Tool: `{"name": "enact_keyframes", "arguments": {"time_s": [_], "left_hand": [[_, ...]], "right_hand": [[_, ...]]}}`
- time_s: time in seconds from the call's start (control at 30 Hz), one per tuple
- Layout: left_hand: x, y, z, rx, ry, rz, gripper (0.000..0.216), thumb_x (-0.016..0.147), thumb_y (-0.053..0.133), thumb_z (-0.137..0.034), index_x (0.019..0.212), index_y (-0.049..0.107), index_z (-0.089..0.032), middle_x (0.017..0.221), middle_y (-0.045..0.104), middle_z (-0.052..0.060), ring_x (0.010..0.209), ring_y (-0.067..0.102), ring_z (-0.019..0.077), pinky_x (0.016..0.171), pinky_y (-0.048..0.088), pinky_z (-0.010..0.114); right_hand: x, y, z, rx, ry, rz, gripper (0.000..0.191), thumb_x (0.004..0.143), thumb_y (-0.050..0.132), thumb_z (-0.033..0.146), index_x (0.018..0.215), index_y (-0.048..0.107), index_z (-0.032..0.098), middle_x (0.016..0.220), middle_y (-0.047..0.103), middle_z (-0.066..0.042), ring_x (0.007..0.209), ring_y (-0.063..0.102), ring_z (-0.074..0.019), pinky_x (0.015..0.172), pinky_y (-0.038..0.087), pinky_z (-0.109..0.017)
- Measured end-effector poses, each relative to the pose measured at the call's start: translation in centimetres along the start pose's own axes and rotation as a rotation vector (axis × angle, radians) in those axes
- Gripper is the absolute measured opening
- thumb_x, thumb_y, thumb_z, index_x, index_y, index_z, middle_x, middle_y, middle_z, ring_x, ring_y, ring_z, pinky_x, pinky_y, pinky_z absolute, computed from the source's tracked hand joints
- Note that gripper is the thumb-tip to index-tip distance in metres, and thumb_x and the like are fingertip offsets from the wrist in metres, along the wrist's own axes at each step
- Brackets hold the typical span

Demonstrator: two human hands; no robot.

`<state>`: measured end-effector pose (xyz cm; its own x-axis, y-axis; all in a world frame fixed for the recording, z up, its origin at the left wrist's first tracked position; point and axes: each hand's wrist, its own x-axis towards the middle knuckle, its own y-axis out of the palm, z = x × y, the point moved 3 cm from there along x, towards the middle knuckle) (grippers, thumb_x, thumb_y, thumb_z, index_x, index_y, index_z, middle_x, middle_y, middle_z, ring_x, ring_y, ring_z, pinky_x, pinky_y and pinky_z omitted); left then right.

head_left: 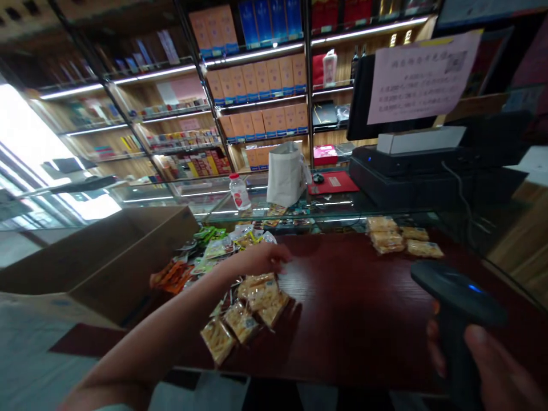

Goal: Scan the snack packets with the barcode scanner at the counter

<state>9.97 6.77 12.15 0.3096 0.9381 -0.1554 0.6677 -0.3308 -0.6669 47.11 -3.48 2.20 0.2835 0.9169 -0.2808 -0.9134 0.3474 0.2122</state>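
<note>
My right hand grips the handle of a dark barcode scanner, which has a small blue light on top. Its nose points left over the dark red counter. My left arm reaches across from the lower left, and my left hand hovers over the counter with its fingers loosely apart and nothing seen in them. Just below that hand lies a group of clear-wrapped, pale yellow snack packs. Behind it are green, white and yellow snack packets. More wrapped snack packs are stacked at the far right.
A large open cardboard box stands at the left, beside orange packets. On the glass case beyond are a red-capped bottle, a white bag and a red folder. A monitor with a taped paper notice stands at right.
</note>
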Motion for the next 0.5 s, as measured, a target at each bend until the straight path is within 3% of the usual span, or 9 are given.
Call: {"name": "enact_keyframes", "arguments": {"time_s": [0.1,0.2,0.37,0.5], "left_hand": [[-5.0,-0.6,2.1,0.276,-0.031,-0.111,0.031,0.059,0.082,-0.027,0.089,0.074,-0.025,0.093,0.071,0.004,0.089,0.064,0.0240,0.081,0.047,0.031],[-7.8,1.0,3.8,0.556,-0.112,-0.158,0.041,0.061,0.081,-0.034,0.099,0.069,-0.022,0.105,0.066,0.009,0.102,0.059,0.0280,0.090,0.044,0.036],[-8.8,3.6,5.0,0.712,-0.231,-0.229,0.037,0.068,0.075,-0.033,0.100,0.064,-0.017,0.112,0.059,0.014,0.110,0.054,0.0318,0.093,0.043,0.042],[-8.4,3.7,3.6,0.598,-0.115,-0.394,0.030,0.069,0.070,-0.029,0.096,0.061,-0.018,0.108,0.057,0.011,0.106,0.053,0.0311,0.095,0.043,0.046]], "right_hand": [[-0.5,2.1,0.5,-0.027,-0.028,0.048,0.050,0.071,0.070,0.068,0.093,0.071,0.023,0.072,0.075,-0.006,0.057,0.064,-0.0210,0.046,0.055,-0.026],[-1.2,4.2,1.2,-0.069,-0.097,0.110,0.050,0.071,0.066,0.072,0.077,0.071,0.022,0.060,0.070,-0.006,0.050,0.058,-0.0195,0.044,0.052,-0.027],[-1.6,6.2,1.0,-0.063,-0.152,0.195,0.050,0.071,0.069,0.069,0.074,0.069,0.019,0.053,0.064,-0.003,0.044,0.052,-0.0158,0.040,0.045,-0.025],[-1.1,6.4,0.5,-0.081,-0.171,0.290,0.043,0.080,0.066,0.062,0.080,0.066,0.019,0.053,0.061,0.000,0.047,0.051,-0.0144,0.043,0.042,-0.023]]}}
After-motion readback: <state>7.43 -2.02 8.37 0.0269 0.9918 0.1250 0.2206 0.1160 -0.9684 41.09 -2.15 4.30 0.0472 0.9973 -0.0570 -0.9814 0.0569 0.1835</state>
